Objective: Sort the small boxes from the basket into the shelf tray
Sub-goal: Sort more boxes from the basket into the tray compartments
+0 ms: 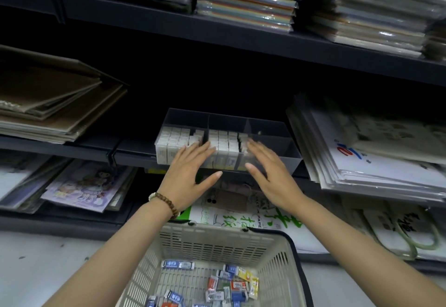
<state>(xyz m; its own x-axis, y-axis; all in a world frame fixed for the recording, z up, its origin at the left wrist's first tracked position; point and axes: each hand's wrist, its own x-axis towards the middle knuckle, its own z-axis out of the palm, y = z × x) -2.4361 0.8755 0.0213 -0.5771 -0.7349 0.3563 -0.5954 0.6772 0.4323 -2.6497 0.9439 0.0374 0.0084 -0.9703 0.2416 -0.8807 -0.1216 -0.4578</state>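
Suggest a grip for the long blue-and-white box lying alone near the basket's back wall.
Probably from straight above; the basket is open only at the top. Pinch the blue-and-white box across its narrow width, fingers on its two long edges: it lies flat, apart from the pile, with bare floor on both sides.

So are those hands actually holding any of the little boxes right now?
Nothing is held: the left hand and right hand reach open-fingered over the tray.

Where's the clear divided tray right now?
Centre of the head view, on the middle shelf, the tray sits just behind the left hand and right hand, above the basket.
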